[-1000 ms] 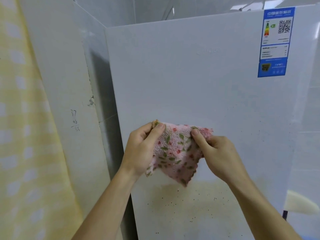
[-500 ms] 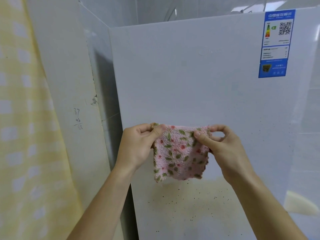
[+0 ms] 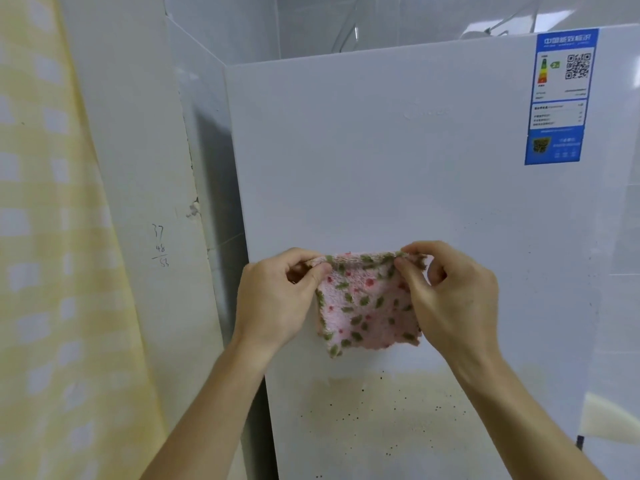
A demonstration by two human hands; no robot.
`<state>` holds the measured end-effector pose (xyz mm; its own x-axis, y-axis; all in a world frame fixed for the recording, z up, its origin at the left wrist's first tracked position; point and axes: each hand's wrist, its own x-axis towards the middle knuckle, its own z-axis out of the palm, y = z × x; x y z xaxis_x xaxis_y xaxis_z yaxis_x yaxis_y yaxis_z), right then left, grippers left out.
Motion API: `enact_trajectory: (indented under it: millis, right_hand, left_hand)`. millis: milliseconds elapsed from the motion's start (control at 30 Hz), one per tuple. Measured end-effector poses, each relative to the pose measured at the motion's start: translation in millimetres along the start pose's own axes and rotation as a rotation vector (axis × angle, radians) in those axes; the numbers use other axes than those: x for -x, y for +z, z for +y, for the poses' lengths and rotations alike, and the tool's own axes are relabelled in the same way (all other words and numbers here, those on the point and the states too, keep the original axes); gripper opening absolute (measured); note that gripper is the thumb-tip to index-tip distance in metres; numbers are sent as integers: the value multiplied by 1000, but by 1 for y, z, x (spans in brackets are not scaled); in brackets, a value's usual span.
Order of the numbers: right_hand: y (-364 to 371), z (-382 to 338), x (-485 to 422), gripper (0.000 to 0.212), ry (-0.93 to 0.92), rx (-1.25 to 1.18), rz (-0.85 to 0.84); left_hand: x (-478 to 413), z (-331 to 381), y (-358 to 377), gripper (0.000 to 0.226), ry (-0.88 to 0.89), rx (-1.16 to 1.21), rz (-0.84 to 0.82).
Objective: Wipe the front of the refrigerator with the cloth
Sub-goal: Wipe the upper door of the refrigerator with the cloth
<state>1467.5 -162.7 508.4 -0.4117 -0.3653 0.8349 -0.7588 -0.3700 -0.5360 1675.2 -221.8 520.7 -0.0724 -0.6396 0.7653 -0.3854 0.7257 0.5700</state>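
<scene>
A small pink cloth [image 3: 367, 306] with red dots and green leaves hangs flat in front of the white refrigerator door [image 3: 398, 168]. My left hand [image 3: 277, 299] pinches its upper left corner between thumb and fingers. My right hand [image 3: 457, 299] pinches the upper right corner the same way. The cloth is stretched between both hands at mid-height of the door; whether it touches the door is unclear. The lower part of the door carries a yellowish stain [image 3: 391, 410] with several dark specks.
A blue energy label [image 3: 561, 98] sticks to the door's upper right. A white wall [image 3: 145, 202] with pencilled numbers stands left of the refrigerator, with a narrow gap between them. A yellow checked curtain [image 3: 45, 271] hangs at the far left.
Both hands have spread the crumpled cloth out flat and lifted it slightly, now holding it by its two upper corners.
</scene>
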Motion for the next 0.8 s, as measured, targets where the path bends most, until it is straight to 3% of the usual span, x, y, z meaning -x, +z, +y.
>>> enact_trajectory:
  millis: [100, 200, 300, 400, 467, 633, 800]
  right_hand:
    - [24, -7, 12, 19, -15, -177, 105]
    - [58, -11, 34, 30, -102, -303, 1]
    - [93, 4, 52, 25, -349, 80, 30]
    - [110, 14, 50, 53, -451, 277, -22]
    - [115, 17, 44, 59, -481, 378, -51]
    - [124, 13, 24, 65, -553, 508, 10]
    - [138, -26, -19, 64, -586, 545, 113]
  left_hand:
    - [-3, 0, 11, 4, 87, -75, 154]
    - [-9, -6, 18, 5, 125, -107, 224]
    - [-14, -20, 20, 19, 168, -141, 299]
    - [-17, -36, 17, 20, 287, -196, 372]
    - [-20, -49, 10, 19, 391, -268, 424]
    - [-39, -76, -13, 40, 374, -498, 524]
    - [-57, -87, -24, 58, 287, -526, 497]
